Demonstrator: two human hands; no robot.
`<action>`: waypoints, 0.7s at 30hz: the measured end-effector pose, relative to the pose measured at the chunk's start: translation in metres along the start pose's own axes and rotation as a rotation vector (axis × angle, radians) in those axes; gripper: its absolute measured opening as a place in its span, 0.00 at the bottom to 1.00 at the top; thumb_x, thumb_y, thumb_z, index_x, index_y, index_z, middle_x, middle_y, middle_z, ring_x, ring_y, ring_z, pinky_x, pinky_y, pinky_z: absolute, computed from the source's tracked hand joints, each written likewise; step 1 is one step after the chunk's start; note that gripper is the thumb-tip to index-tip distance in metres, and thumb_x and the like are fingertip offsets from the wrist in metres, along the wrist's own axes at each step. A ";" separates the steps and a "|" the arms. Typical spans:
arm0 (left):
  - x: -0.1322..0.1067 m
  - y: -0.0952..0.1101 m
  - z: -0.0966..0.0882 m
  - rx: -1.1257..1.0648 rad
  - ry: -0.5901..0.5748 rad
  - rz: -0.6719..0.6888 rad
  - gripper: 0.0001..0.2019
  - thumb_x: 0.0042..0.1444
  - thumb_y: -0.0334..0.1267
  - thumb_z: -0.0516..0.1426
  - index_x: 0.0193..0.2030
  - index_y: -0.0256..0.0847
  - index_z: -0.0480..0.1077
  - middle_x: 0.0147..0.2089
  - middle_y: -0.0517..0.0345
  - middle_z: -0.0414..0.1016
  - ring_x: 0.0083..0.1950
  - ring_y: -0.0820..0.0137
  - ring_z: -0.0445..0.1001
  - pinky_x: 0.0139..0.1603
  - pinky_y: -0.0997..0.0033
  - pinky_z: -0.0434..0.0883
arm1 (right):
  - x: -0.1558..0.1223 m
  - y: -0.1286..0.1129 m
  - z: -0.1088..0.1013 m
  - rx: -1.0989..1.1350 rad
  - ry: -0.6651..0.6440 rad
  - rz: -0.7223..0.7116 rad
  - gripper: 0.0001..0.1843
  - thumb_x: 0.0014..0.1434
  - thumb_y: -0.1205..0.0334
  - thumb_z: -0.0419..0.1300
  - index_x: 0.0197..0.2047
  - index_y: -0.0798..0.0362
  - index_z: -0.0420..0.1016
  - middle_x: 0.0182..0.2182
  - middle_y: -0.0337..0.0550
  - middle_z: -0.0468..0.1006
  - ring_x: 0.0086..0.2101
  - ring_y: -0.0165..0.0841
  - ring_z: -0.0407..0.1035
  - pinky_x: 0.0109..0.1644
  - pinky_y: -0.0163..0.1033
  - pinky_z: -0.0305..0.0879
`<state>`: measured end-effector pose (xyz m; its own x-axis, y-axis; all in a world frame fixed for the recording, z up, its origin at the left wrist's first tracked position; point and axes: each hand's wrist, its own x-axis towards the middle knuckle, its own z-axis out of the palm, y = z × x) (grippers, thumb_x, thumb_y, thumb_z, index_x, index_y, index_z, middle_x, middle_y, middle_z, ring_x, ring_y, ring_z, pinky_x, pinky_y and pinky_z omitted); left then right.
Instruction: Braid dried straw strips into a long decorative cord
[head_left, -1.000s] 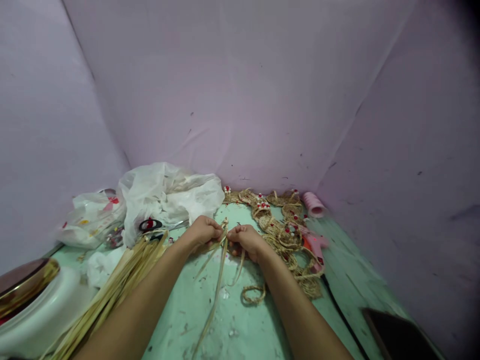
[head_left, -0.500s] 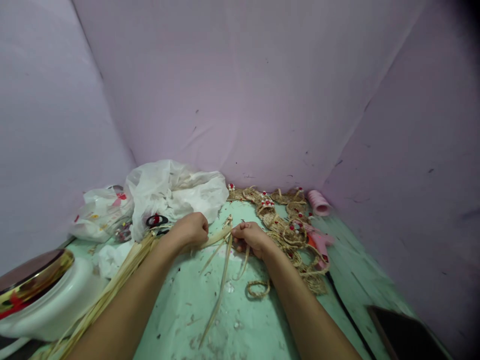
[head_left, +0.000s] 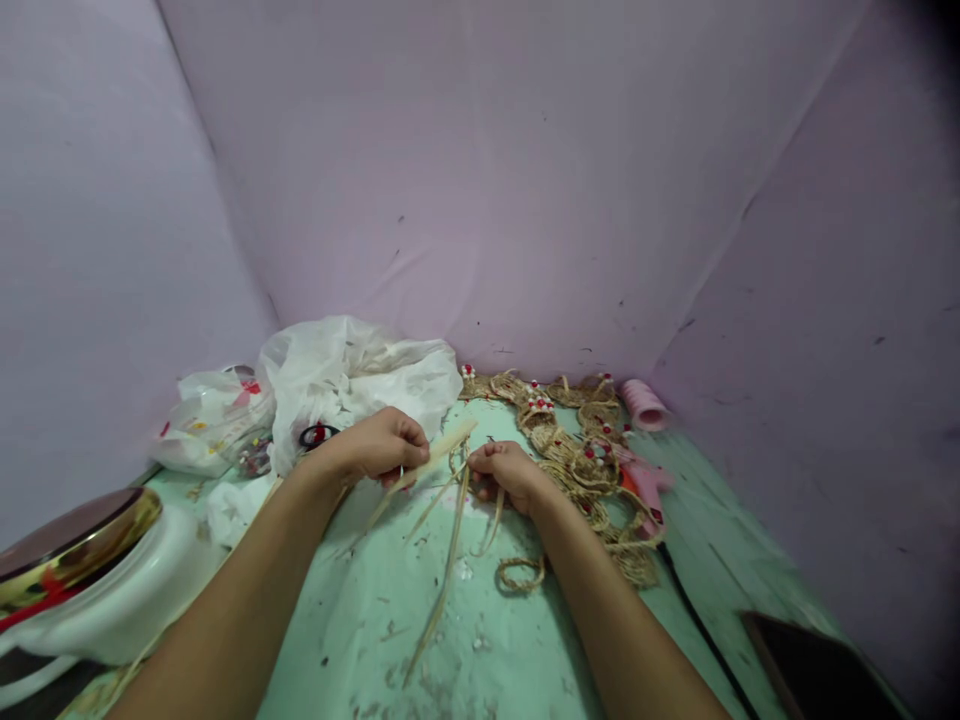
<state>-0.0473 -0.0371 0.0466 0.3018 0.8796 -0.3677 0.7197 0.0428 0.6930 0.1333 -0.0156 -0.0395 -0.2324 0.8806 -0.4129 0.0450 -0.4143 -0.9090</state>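
Over the middle of the green table [head_left: 360, 620], my left hand [head_left: 386, 446] pinches a pale, flat plant-fibre strip [head_left: 448, 441], whose wide end points up and to the right. Just right of it, my right hand [head_left: 504, 474] is closed on a small braid of fibre strips. Loose strips [head_left: 448, 590] hang from that braid down across the table, and another short strand dangles below my right fingers. A small braided ring [head_left: 520, 575] lies beneath my right wrist.
Braided pieces with red and white beads [head_left: 566, 455] lie at right, by a pink glue gun [head_left: 643, 488] with a black cord and a pink thread spool [head_left: 645, 405]. White plastic bags [head_left: 352, 375], scissors [head_left: 318, 435] and a white pot [head_left: 142, 590] are at left. A dark flat object [head_left: 814, 665] lies front right.
My left hand has lifted and shifted slightly right; its strip, previously stretched toward my right hand, now has its wide end free in the air. My right hand stays almost where it was.
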 end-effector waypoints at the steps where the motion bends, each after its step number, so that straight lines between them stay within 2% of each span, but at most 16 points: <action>1: -0.001 0.000 0.002 0.050 -0.034 -0.041 0.07 0.39 0.39 0.52 0.19 0.37 0.64 0.15 0.62 0.62 0.15 0.77 0.58 0.18 0.76 0.56 | -0.001 0.000 0.000 0.000 0.000 0.003 0.06 0.47 0.71 0.53 0.20 0.57 0.63 0.10 0.33 0.65 0.09 0.23 0.57 0.13 0.29 0.54; 4: 0.003 -0.007 0.006 0.292 -0.115 -0.202 0.10 0.37 0.40 0.54 0.15 0.36 0.64 0.14 0.57 0.65 0.16 0.73 0.62 0.18 0.74 0.57 | -0.002 -0.002 0.000 -0.005 0.002 0.012 0.06 0.47 0.71 0.53 0.20 0.57 0.63 0.10 0.33 0.64 0.09 0.23 0.57 0.12 0.28 0.53; 6: 0.008 -0.014 0.007 0.392 -0.099 -0.237 0.11 0.37 0.42 0.55 0.15 0.36 0.66 0.16 0.54 0.67 0.17 0.71 0.64 0.20 0.73 0.59 | -0.003 -0.002 0.000 -0.007 0.001 0.010 0.07 0.47 0.71 0.53 0.20 0.57 0.63 0.10 0.32 0.64 0.09 0.23 0.56 0.12 0.28 0.53; 12: 0.018 -0.010 0.017 0.534 0.169 -0.117 0.10 0.34 0.42 0.56 0.20 0.37 0.71 0.20 0.56 0.70 0.23 0.72 0.66 0.24 0.75 0.58 | 0.000 0.000 0.000 -0.012 -0.003 0.002 0.07 0.46 0.71 0.54 0.19 0.57 0.63 0.10 0.33 0.64 0.09 0.22 0.55 0.13 0.28 0.53; 17: 0.023 -0.006 0.037 0.594 0.255 -0.167 0.12 0.34 0.42 0.55 0.25 0.37 0.72 0.26 0.50 0.73 0.26 0.67 0.68 0.25 0.73 0.59 | -0.001 0.000 0.000 0.010 -0.012 -0.001 0.07 0.47 0.71 0.54 0.20 0.57 0.63 0.10 0.33 0.64 0.09 0.22 0.55 0.13 0.28 0.53; 21: 0.029 -0.014 0.041 0.588 0.272 -0.142 0.09 0.35 0.34 0.53 0.25 0.37 0.72 0.26 0.49 0.72 0.26 0.67 0.68 0.25 0.73 0.59 | -0.003 -0.002 0.001 0.008 -0.007 0.002 0.07 0.47 0.71 0.53 0.19 0.57 0.63 0.09 0.32 0.63 0.09 0.22 0.54 0.12 0.28 0.51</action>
<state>-0.0228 -0.0322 0.0011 0.0658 0.9762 -0.2069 0.9855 -0.0311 0.1668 0.1332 -0.0171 -0.0365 -0.2389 0.8781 -0.4146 0.0376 -0.4182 -0.9076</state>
